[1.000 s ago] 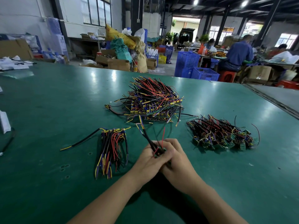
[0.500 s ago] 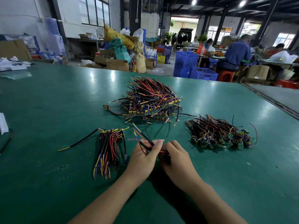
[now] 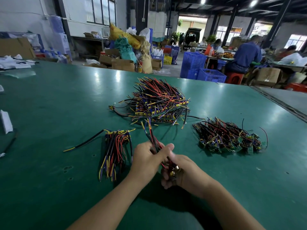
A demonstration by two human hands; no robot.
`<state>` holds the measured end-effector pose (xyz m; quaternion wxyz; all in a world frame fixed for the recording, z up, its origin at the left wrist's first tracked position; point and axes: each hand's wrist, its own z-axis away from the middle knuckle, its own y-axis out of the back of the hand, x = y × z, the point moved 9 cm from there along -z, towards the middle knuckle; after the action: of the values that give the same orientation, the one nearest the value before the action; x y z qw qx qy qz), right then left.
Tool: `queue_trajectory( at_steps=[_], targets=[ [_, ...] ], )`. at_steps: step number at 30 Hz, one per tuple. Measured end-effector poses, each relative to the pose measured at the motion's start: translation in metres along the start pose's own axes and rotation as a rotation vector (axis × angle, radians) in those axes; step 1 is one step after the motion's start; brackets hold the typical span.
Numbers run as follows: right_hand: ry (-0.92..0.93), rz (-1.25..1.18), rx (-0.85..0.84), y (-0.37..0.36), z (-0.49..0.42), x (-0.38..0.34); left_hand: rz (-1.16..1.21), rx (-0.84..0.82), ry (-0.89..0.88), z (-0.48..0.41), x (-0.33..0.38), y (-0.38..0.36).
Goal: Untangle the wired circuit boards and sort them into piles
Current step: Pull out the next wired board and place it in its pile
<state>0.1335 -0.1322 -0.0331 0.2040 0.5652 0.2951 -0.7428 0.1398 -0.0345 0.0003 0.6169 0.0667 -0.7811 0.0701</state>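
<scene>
One wired circuit board (image 3: 172, 170) is held in both hands over a green table (image 3: 49, 105). The right hand (image 3: 186, 171) has its fingers curled tightly round the small board end, palm turned inward and knuckles facing away, so most of the board is hidden. The left hand (image 3: 146, 158) grips the board's red and black wires just beyond, fingers wrapped round them and the thumb laid across the top. The two hands touch, and both forearms angle in from the near edge. The wires fan out past the left fingers, and their loose tips end close to a tangled heap (image 3: 159, 102) of boards and wires farther off. Left of the left fingers lies a left pile (image 3: 116, 146) with its wires combed straight and one long black lead trailing aside. Right of the right fingers, apart from them, sits a right pile (image 3: 229, 138) of green boards with dark wires. Beyond the table stand blue crates (image 3: 192, 63) and cardboard boxes (image 3: 123, 64), with print too blurred to read, and a seated person (image 3: 245, 55) in blue.
</scene>
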Motion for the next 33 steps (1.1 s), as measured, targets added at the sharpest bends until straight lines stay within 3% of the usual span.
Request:
queue_trajectory(
  at_steps=[3,13,17,21,27,33],
  targets=[
    [-0.102,-0.108,-0.022,-0.006,-0.003,0.010,-0.063,0.038,-0.054,-0.002,0.005,0.003],
    [-0.038,-0.208,0.024,-0.006,-0.005,0.006,0.132,0.115,-0.037,-0.003,0.001,0.010],
    [-0.036,-0.202,0.004,-0.005,-0.003,0.003,0.309,0.060,0.073,-0.004,-0.002,0.007],
    [-0.061,-0.234,0.003,-0.001,0.001,0.002,0.407,-0.013,0.067,-0.007,0.003,0.004],
    [-0.017,-0.383,-0.016,-0.006,0.000,-0.002,0.393,0.088,0.021,-0.010,-0.001,0.016],
    [0.002,-0.403,0.051,0.001,-0.005,0.000,0.157,0.176,-0.139,-0.010,0.008,0.024]
  ],
)
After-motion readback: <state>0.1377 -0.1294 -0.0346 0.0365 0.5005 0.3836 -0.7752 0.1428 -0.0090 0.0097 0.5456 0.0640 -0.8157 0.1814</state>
